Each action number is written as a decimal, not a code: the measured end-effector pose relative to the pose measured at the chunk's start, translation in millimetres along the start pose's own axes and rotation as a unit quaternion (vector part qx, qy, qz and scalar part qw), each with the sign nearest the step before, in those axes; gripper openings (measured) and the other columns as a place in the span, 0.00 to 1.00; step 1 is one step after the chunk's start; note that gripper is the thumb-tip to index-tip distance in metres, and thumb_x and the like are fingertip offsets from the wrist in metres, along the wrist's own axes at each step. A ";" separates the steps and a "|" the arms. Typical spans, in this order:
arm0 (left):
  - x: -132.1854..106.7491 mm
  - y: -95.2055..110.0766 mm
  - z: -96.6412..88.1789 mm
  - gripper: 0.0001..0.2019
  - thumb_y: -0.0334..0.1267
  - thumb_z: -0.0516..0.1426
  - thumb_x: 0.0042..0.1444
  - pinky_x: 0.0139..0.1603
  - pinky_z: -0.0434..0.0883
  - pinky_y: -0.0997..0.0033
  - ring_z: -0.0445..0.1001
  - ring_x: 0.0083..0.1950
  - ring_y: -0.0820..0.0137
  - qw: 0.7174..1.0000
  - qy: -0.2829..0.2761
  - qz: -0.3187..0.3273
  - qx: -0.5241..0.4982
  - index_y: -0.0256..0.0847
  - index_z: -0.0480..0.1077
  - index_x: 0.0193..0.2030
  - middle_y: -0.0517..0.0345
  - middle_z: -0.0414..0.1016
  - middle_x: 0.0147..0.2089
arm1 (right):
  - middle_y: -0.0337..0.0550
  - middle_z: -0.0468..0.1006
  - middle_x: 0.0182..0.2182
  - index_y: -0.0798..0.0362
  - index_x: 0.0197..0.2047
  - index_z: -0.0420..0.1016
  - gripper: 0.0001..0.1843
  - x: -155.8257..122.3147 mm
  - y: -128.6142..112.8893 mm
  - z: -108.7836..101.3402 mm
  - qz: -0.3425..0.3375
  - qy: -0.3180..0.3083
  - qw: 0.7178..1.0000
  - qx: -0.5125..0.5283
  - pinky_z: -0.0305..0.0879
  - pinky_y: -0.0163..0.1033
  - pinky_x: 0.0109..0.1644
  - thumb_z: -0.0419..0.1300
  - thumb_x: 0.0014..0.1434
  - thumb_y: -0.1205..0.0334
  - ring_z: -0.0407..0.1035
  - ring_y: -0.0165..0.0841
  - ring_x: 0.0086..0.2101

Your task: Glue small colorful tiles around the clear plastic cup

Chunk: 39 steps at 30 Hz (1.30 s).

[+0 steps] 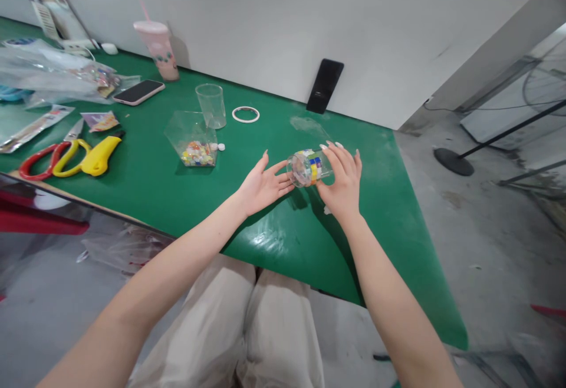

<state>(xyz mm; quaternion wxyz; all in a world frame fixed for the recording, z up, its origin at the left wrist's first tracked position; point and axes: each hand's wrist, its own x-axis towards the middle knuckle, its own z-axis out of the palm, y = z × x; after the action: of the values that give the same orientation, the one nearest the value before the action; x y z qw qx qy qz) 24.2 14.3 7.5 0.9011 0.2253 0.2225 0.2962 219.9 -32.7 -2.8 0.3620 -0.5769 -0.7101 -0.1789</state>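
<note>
A clear cup point(309, 168) with colourful square pieces on its side lies tilted above the table. My right hand point(345, 184) grips it around one end, fingers over the top and thumb below. Palm up, my left hand point(264, 187) has its fingers stretched out at the cup's other end; whether the fingertips touch it I cannot tell. To the left stands a clear angular container point(186, 134) with small coloured pieces point(198, 153) in it. Beside it are an upright clear cup point(211, 106) and a white ring point(245, 115).
Red-handled scissors point(44, 161) and a yellow tool point(101, 157) lie at the left. Behind them are a phone point(139, 92), plastic bags point(53, 75) and a pink tumbler point(159, 52). A black phone point(325, 86) leans against the wall. The green table point(424, 282) ends at the right.
</note>
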 end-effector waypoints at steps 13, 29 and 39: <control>-2.9 1.2 -1.4 0.40 0.62 0.44 0.58 0.62 0.57 0.57 0.67 0.60 0.57 1.000 0.019 0.016 0.020 0.35 0.46 0.69 0.34 0.64 0.62 | 0.47 0.68 0.57 0.48 0.59 0.60 0.30 1.0 5.6 -1.6 0.019 0.032 0.999 -0.040 0.44 0.58 0.66 0.54 0.52 0.67 0.59 0.41 0.59; -2.9 1.8 -1.9 0.41 0.60 0.44 0.59 0.62 0.59 0.56 0.68 0.59 0.56 0.999 0.027 0.016 0.017 0.28 0.45 0.68 0.31 0.63 0.62 | 0.46 0.69 0.57 0.48 0.59 0.61 0.30 1.6 3.9 -3.4 0.017 0.033 0.998 -0.043 0.44 0.58 0.65 0.53 0.52 0.67 0.60 0.41 0.59; -4.3 2.3 -0.2 0.41 0.61 0.43 0.60 0.62 0.57 0.56 0.65 0.62 0.55 0.999 0.031 0.014 0.019 0.26 0.46 0.68 0.30 0.61 0.63 | 0.46 0.69 0.57 0.48 0.59 0.61 0.30 1.3 5.9 -2.5 -0.001 0.031 0.999 -0.044 0.43 0.58 0.66 0.53 0.52 0.68 0.59 0.41 0.60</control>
<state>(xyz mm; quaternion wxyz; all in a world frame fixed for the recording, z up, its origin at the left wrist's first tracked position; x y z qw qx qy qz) 20.0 13.3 9.8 0.8852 0.2357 0.2529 0.3113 226.2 -31.9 -1.2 0.3580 -0.5855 -0.6905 -0.2285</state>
